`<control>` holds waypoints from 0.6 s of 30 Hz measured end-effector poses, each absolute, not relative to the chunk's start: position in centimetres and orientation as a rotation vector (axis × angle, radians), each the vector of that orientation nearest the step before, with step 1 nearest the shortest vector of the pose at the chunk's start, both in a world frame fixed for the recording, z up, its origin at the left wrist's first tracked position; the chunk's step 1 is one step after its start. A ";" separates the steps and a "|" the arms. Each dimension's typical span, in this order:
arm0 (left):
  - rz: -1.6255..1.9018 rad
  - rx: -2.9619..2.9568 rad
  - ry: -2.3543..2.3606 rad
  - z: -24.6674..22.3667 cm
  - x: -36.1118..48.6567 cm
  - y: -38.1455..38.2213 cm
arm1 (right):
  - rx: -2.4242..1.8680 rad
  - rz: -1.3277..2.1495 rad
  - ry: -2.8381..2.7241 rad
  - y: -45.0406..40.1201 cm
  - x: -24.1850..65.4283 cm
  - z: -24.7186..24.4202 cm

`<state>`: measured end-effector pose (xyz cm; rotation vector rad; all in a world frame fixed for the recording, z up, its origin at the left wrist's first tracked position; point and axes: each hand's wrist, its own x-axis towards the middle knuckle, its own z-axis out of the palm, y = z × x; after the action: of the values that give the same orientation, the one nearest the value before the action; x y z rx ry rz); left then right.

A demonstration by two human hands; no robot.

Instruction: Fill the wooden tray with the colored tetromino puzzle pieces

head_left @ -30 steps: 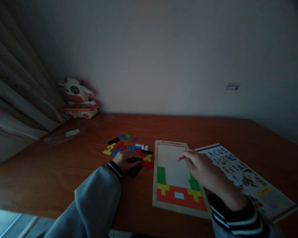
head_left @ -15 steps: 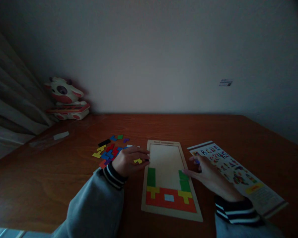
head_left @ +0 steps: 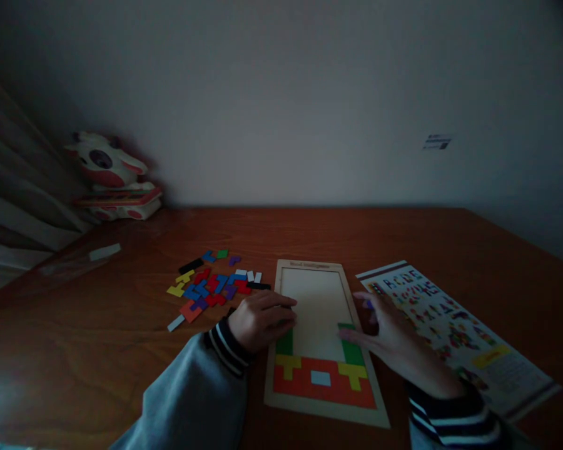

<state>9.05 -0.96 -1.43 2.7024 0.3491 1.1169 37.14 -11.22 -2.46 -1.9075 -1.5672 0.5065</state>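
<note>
A shallow wooden puzzle tray (head_left: 326, 415) lies in front of me. Red, yellow, pale blue and green pieces fill its near end; its far part shows bare wood. Over the tray's left rim is my left hand (head_left: 261, 320), fingers curled together and pointing right. The yellow piece seen between them earlier is now hidden by the hand. At the right rim, my right hand (head_left: 389, 331) has thumb and fingers apart, the thumb on the right-hand green pieces (head_left: 353, 353). A small bluish-purple patch shows by its fingertips; I cannot make it out.
Several loose coloured pieces (head_left: 216, 284) lie scattered left of the tray. A printed pattern sheet (head_left: 492, 356) is on the right, partly under my right forearm. At the back left stand a cow-shaped toy (head_left: 117, 178) and a curtain (head_left: 16, 200); a wall closes off the table's far side.
My left hand has moved right, from beside the tray to over its left rim, and the yellow piece is out of sight. My right thumb has shifted slightly inward over the green pieces.
</note>
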 end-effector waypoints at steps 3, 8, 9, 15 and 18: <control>1.079 2.658 0.320 -1.3 9.4 -1.5 | -1.903 0.500 -1.568 -11.3 37.0 -3.0; 0.969 2.588 0.310 -1.6 10.0 -2.3 | -1.813 0.452 -1.544 -11.0 37.1 -2.5; 0.947 2.581 0.303 -1.6 10.2 -2.4 | -1.781 0.459 -1.579 -10.8 37.0 -2.0; 0.882 2.564 0.288 -1.9 10.9 -2.6 | -1.683 0.534 -1.878 -8.8 34.9 1.5; 0.920 2.540 0.304 -1.7 11.0 -2.7 | -1.618 0.508 -1.889 -8.6 34.3 1.5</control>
<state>10.98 -2.71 -1.74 2.5405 0.3044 0.9204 34.25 -8.61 1.54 -1.6177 -1.8895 0.5082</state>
